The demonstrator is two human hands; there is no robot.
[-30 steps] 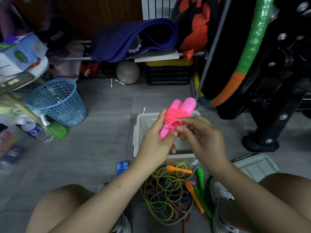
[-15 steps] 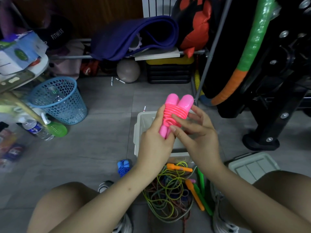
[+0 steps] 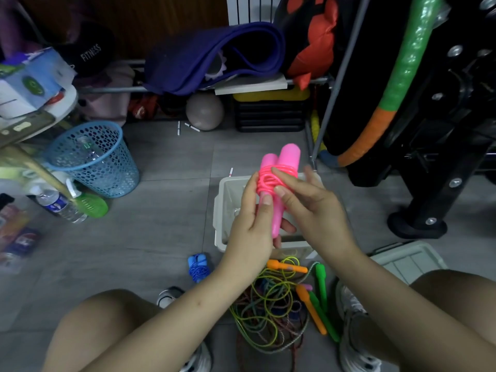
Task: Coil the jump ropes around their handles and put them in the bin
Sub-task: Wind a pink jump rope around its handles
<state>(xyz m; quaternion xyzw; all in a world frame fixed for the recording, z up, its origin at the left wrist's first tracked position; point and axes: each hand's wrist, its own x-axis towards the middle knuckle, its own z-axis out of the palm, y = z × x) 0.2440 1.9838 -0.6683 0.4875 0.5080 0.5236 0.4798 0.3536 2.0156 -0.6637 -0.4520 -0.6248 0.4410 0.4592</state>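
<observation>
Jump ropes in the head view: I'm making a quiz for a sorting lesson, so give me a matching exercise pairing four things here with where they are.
Things:
1. pink jump rope
2. blue jump rope
3. white bin
4. tangled ropes

Places:
A. loose pile on the floor between the knees
B. coiled on the floor, left of the pile
C. held in both hands, the left hand gripping the handles, the right hand at the coil
D. on the floor behind the hands

Pairs: 1-C, 2-B, 3-D, 4-A
</observation>
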